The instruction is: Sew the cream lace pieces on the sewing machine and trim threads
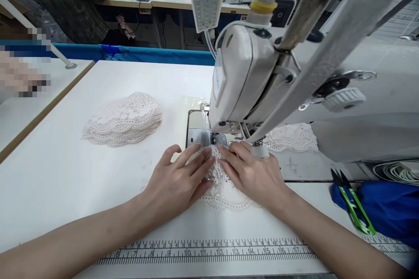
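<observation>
A piece of white lace (225, 198) lies under the needle area of a white sewing machine (235, 65). My left hand (178, 178) rests on the lace's left side, fingers spread and pointing at the presser foot (214, 138). From the right, my right hand (253, 172) presses on the same lace with its fingers apart, the fingertips of both hands close together just in front of the foot. A stack of scalloped lace pieces (124, 120) sits on the table to the left. More lace (291, 137) shows behind my right hand, under the machine arm.
Green-handled snips (355, 205) lie on blue cloth (389, 209) at the right. A printed ruler (203, 250) runs along the table's front edge. Behind a blue strip (163, 56) are other machines and a person in a plaid garment (62, 0). A blurred patch covers the far left.
</observation>
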`<state>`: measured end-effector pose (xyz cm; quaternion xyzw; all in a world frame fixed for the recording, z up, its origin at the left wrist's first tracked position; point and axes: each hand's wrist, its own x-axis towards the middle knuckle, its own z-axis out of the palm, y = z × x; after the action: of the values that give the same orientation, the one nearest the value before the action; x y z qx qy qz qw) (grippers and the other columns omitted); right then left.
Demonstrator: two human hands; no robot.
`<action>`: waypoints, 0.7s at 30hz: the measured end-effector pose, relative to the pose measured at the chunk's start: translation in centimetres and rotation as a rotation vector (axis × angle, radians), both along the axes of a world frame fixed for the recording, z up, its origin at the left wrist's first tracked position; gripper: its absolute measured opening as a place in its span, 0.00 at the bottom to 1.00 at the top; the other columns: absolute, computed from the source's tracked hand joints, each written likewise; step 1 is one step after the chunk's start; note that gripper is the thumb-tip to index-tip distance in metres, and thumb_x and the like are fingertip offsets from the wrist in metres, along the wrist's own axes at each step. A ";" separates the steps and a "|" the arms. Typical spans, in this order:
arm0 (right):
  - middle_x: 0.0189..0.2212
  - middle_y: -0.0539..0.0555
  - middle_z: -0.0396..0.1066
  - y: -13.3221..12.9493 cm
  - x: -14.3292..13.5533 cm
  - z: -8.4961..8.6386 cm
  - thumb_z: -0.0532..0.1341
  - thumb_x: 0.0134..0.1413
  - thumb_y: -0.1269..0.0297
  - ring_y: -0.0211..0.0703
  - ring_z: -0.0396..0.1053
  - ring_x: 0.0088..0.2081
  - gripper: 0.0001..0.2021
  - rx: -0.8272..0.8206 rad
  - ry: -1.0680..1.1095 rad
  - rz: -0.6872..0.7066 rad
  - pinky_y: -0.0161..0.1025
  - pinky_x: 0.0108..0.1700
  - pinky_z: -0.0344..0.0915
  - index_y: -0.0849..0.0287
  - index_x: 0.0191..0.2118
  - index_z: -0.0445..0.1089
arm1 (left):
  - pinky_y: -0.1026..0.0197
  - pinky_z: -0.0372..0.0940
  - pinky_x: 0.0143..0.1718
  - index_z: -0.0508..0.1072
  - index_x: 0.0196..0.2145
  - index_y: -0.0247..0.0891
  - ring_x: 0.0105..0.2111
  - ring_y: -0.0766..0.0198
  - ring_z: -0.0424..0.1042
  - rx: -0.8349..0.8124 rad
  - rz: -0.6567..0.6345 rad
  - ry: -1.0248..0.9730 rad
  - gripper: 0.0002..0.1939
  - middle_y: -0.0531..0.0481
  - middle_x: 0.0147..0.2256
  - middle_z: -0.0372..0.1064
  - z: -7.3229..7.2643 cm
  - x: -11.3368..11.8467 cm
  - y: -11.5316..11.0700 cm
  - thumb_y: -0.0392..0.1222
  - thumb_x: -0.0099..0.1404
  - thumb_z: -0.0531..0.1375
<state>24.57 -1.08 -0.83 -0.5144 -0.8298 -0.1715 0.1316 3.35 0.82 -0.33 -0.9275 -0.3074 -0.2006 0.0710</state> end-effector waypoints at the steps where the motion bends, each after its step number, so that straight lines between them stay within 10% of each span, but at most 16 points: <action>1: 0.30 0.55 0.75 0.0 0.0 0.0 0.51 0.67 0.60 0.41 0.70 0.36 0.17 -0.003 -0.010 -0.005 0.36 0.27 0.53 0.58 0.49 0.75 | 0.51 0.53 0.51 0.71 0.53 0.41 0.55 0.56 0.65 0.002 0.006 0.004 0.16 0.51 0.52 0.72 0.0 0.0 0.0 0.47 0.71 0.54; 21: 0.28 0.54 0.73 0.8 0.2 0.2 0.50 0.68 0.59 0.39 0.65 0.29 0.17 0.024 -0.017 -0.041 0.38 0.27 0.52 0.55 0.49 0.74 | 0.49 0.52 0.52 0.68 0.56 0.40 0.57 0.55 0.63 -0.020 0.051 0.052 0.21 0.47 0.55 0.69 -0.3 0.3 0.2 0.50 0.72 0.50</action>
<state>24.78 -0.28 -0.67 -0.5280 -0.8182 -0.1887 0.1271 3.63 1.01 -0.60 -0.9249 -0.3309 -0.1716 0.0747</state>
